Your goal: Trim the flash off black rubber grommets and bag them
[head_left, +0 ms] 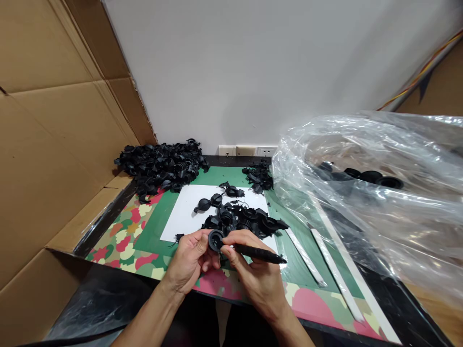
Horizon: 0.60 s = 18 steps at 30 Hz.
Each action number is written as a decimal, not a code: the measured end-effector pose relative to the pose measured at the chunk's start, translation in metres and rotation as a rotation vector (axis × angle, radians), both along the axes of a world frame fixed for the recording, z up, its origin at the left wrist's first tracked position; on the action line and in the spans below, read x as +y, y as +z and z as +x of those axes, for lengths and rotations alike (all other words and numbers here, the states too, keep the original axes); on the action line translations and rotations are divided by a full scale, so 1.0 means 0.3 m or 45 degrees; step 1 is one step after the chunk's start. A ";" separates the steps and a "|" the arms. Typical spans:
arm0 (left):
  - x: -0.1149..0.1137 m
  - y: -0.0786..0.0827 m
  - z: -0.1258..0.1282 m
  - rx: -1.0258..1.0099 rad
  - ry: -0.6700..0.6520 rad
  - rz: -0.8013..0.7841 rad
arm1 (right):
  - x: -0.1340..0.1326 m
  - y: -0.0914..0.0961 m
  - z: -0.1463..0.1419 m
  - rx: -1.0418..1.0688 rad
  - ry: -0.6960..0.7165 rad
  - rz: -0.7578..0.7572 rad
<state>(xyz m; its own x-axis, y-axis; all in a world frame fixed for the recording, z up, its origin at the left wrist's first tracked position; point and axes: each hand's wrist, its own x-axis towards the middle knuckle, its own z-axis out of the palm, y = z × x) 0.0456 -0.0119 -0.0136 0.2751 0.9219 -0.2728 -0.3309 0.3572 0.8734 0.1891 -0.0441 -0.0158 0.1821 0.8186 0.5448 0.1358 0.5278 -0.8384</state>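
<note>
Between the thumb and fingers of my left hand is a round black rubber part, its ringed opening turned up toward me. My right hand grips a dark pen-shaped tool, its back end pointing right. The tool's tip is hidden at my right fingertips, which touch the right edge of the rubber part. Just beyond my hands, a pile of black rubber parts and trimmings lies on a white sheet.
A bigger heap of black rubber pieces stands back left, a smaller one back right. Two white strips lie on the green mat. At right is a clear plastic bag with black parts; cardboard walls the left.
</note>
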 end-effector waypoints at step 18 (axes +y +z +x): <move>-0.015 0.015 0.019 0.092 0.114 -0.075 | -0.009 -0.020 -0.030 -0.393 -0.023 0.257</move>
